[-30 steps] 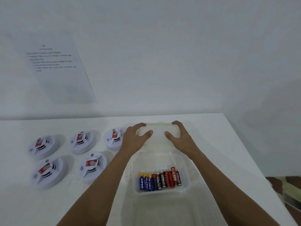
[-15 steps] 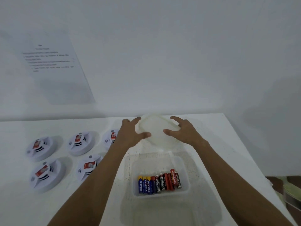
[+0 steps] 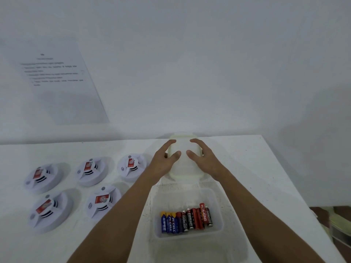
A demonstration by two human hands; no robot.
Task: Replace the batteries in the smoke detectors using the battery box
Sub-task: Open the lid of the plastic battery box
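A clear plastic battery box (image 3: 218,198) stands open near the table's front, with several AA batteries (image 3: 187,220) lined up along its near wall. Just behind it is the box's translucent lid (image 3: 185,168), lying roughly flat. My left hand (image 3: 163,162) grips the lid's left edge with the thumb on top. My right hand (image 3: 204,160) grips its right edge the same way. Several white round smoke detectors (image 3: 99,202) with red labels lie in two rows to the left of my left arm.
The white table (image 3: 247,168) ends at a right edge close to the box, and a white wall rises behind it. A printed sheet (image 3: 57,82) hangs on the wall at the left. Some objects show on the floor at the far right (image 3: 340,226).
Half a second ago both hands held the lid tilted up behind the box. Now it lies flatter and lower, with both hands still on its edges.
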